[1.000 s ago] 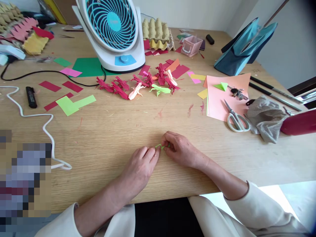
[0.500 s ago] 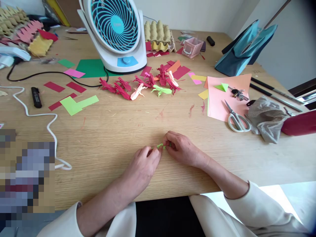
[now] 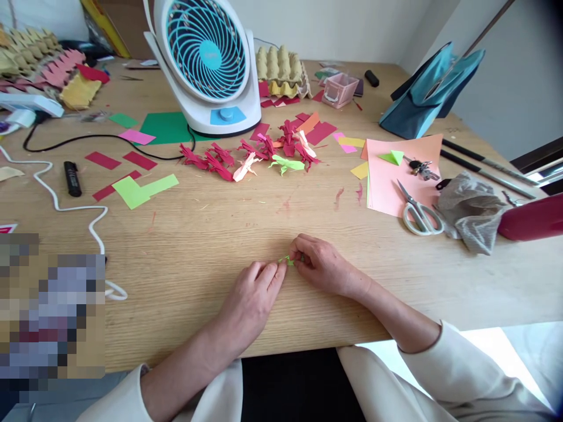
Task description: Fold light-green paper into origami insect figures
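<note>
Between my two hands, just above the wooden table, is a small piece of folded light green paper (image 3: 285, 260), mostly covered by my fingers. My left hand (image 3: 255, 296) is closed, its fingertips pressed together on the paper's left end. From the right, my right hand (image 3: 323, 266) pinches the other end between thumb and fingers. Farther back lies a finished-looking light green origami figure (image 3: 287, 164), beside several red paper figures (image 3: 220, 163) and a pale peach one (image 3: 246, 167).
A white fan (image 3: 224, 114) stands at the back. On the right, scissors (image 3: 420, 212) and keys (image 3: 423, 170) lie on pink paper sheets (image 3: 387, 196), near crumpled plastic wrap (image 3: 470, 211) and a dark red bottle (image 3: 532, 220). Left are a black marker (image 3: 73, 179), a white cable (image 3: 55, 196) and light green paper (image 3: 138, 190).
The left hand's fingers have straightened slightly and lie flatter over the green paper, less of which shows. The right hand keeps its pinch. The camera view has shifted slightly.
</note>
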Tool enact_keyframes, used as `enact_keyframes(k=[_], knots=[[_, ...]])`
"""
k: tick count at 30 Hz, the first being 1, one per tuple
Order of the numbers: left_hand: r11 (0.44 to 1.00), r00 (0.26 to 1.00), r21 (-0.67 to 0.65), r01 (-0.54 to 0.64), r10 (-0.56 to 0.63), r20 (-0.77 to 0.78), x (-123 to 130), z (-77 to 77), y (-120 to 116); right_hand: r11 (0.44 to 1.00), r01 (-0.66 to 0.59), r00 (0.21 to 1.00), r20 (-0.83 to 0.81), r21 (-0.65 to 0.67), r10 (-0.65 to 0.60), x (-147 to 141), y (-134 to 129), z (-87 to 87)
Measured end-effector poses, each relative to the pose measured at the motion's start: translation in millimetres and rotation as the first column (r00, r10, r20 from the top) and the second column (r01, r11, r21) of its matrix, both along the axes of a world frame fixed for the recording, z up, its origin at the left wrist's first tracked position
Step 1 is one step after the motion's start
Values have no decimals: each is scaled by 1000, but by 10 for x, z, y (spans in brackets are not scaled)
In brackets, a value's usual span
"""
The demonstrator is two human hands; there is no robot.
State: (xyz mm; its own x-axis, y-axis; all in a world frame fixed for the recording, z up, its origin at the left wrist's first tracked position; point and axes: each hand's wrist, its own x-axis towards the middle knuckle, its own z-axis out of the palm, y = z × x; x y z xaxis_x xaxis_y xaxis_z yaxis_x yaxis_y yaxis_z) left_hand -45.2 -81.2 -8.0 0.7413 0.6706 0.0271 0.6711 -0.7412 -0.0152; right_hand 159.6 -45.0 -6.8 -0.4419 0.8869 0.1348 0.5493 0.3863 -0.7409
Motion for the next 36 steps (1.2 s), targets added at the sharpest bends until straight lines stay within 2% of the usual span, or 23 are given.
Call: enact_keyframes(k=[5,12,17,21,25,30,33,36], knots=[[999,997,-12,-53,54,55,-5,-51,18,1000,1,1000,-2,4,-1,2,-1,0],[999,999,13,-32,33,-35,67,-13,0,1000,1,1000,-3,22,-1,6,-7,-3],[997,996,-49,-58,61,60,19,-44,29,998,-23,1000,-11,63,24,54,-41,19],[987,983,-121,-106,123,139,-56,-54,15,991,-44,998,45,128,39,104,-59,28],[988,980,-78,-132,142,140,-87,-88,-42,985,-10,993,120,174,-11,115,-68,11],[991,988,-83,-106,115,100,-112,-134,-60,984,11,984,174,180,-43,90,-76,12],[991,991,-118,-68,80,107,-151,-65,-30,984,0,985,172,178,-31,85,-79,27],[982,990,-187,-32,57,130,-161,111,56,990,-21,994,113,138,5,94,-79,41]])
